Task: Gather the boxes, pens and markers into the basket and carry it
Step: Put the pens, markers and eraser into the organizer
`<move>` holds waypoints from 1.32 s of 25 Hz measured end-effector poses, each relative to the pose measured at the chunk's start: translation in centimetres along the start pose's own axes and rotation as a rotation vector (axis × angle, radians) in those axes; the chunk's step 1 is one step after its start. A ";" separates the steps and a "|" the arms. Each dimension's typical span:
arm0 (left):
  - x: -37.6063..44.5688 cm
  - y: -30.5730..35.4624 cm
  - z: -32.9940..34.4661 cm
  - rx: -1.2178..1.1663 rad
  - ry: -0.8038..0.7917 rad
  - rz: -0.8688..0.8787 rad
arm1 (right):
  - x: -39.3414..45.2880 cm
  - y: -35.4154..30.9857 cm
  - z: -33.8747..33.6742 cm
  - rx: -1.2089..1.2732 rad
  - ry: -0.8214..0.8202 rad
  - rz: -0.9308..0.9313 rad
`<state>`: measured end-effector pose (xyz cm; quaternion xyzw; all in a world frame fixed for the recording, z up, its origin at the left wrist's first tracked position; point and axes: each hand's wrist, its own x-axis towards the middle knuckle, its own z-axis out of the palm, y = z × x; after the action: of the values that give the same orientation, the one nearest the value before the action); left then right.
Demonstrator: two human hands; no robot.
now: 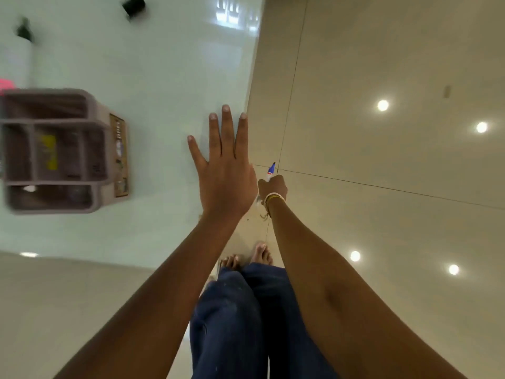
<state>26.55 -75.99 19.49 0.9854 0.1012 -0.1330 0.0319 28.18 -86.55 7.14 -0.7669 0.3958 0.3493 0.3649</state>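
A mauve plastic basket [94,110] with several compartments stands on the pale glass table [164,64] at the left, blurred. A yellow item [49,151] lies in one compartment and a brown box [119,155] leans against the basket's right side. My left hand [224,170] lies flat, fingers spread, on the table near its right edge, holding nothing. My right hand [273,187] reaches down beside the table toward the floor and is closed on a blue-capped marker [271,170], whose tip sticks out above the fist.
Two small black objects [134,5] [24,30] sit at the table's far side, and something pink [6,84] shows behind the basket. Beige floor tiles [382,187] spread to the right. My bare feet [246,259] and blue trouser legs stand by the table's corner.
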 end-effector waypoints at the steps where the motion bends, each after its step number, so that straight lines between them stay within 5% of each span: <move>1: -0.4 -0.3 -1.5 -0.026 -0.113 0.041 | -3.0 -0.8 -1.3 0.059 -0.020 -0.035; 3: -1.9 -1.7 -5.7 -0.155 -0.279 0.083 | -9.8 -2.6 -4.3 0.156 -0.058 -0.063; 5: -3.6 -3.1 -10.2 -0.482 -0.369 -0.053 | -16.1 -3.9 -7.2 0.154 -0.101 -0.096; 11: -8.5 -9.6 -17.9 -0.852 -0.197 -0.342 | -27.8 -8.8 -7.6 0.099 -0.193 -0.248; 18: -7.6 -23.6 -18.9 -0.903 -0.044 -0.461 | -34.6 -15.6 2.7 0.068 -0.221 -0.383; 25: -3.8 -38.5 -17.1 -0.830 -0.138 -0.558 | -38.7 -21.5 14.9 0.030 -0.220 -0.514; 33: 5.6 -42.1 -13.0 -0.811 -0.088 -0.458 | -35.2 -21.6 23.1 0.124 -0.100 -0.382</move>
<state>26.43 -32.59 28.99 0.8390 0.3585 -0.1278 0.3888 25.55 -45.74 31.00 -0.7858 0.2454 0.2860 0.4904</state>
